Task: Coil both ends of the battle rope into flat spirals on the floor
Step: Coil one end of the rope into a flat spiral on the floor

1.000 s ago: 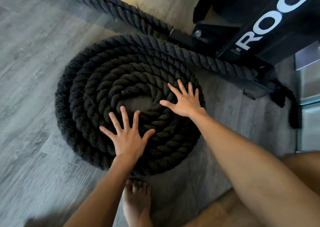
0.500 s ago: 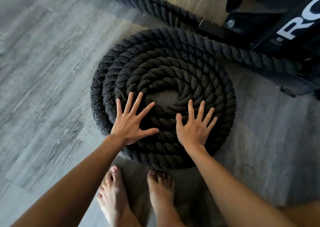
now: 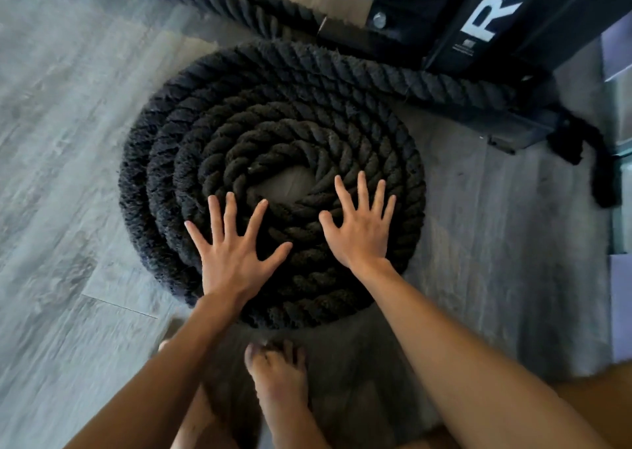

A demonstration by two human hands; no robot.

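White letters "RO" (the rest cut off at the edge) stood on the black rack post [image 3: 550,21]; the small label [image 3: 467,43] below them was illegible.

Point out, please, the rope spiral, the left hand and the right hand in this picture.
rope spiral [image 3: 160,147], head view, on its outer turns at upper left.
left hand [image 3: 236,257], head view, on the back of the hand.
right hand [image 3: 362,236], head view, on the back of the hand.

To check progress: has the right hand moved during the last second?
Yes. Measured against the coil's centre gap, the right hand slid nearer the person, fingers spread on the rope.
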